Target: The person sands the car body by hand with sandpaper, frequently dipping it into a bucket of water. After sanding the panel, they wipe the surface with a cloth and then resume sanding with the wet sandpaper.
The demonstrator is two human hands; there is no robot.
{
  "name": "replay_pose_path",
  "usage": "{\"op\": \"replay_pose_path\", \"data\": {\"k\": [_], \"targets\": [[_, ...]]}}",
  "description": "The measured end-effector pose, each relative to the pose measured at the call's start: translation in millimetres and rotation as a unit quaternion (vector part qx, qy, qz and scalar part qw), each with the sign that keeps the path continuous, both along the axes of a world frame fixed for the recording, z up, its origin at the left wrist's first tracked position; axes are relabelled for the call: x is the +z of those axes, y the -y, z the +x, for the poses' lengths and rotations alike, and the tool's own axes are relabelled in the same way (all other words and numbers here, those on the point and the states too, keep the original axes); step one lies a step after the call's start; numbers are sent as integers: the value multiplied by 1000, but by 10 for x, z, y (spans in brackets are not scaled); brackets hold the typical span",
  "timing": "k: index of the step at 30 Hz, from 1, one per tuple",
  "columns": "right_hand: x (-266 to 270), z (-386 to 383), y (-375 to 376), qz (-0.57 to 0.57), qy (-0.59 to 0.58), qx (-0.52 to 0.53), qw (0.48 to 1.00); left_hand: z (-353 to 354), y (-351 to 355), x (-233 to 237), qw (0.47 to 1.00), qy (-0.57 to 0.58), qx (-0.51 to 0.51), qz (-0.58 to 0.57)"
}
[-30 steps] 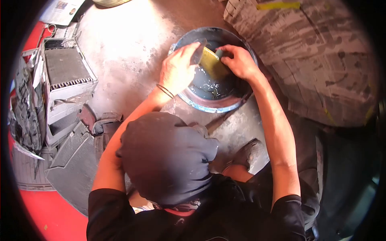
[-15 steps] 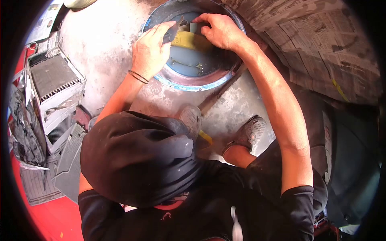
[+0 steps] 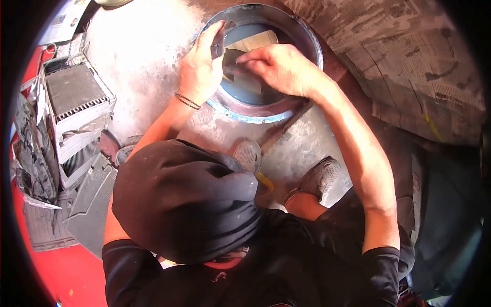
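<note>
My left hand (image 3: 198, 69), with dark bands at the wrist, is closed around a dark grey folded piece that looks like sandpaper (image 3: 218, 43), at the left rim of a round basin (image 3: 245, 115). My right hand (image 3: 284, 67) is over the basin's middle, fingertips pinched together and pointing left. A blurred greyish patch shows below those fingers; I cannot tell whether they hold it. Bluish water lies in the basin. A tan sheet (image 3: 262, 40) lies behind the right fingers, and a dark curled sheet (image 3: 232, 57) sits between both hands.
A grey finned box-like part (image 3: 76, 94) and flat dark panels (image 3: 92, 207) stand at left on a red surface (image 3: 56, 276). Newspaper sheets (image 3: 404, 66) cover the upper right. Below the basin are two feet in clogs (image 3: 319, 179) and a head in black cloth (image 3: 184, 199).
My right hand has come down and left over the basin, and its fingers have drawn together. The yellow printed sheet no longer shows; a tan sheet shows farther back. The whole view has shifted slightly.
</note>
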State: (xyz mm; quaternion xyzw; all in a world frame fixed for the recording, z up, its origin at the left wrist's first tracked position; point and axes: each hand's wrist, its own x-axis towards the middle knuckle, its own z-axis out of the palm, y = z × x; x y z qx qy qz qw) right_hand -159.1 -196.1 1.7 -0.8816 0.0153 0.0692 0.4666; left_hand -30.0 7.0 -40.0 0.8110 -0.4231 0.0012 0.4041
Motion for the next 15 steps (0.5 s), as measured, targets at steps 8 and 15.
{"op": "replay_pose_path", "data": {"k": [8,15], "targets": [[-294,105,-304,-422,-122,80,895,-82,-17,103,999,-19,20,34],[-898,56,-335,-443,-236,68,862,-61,-47,134,998,10,-3,68]]}}
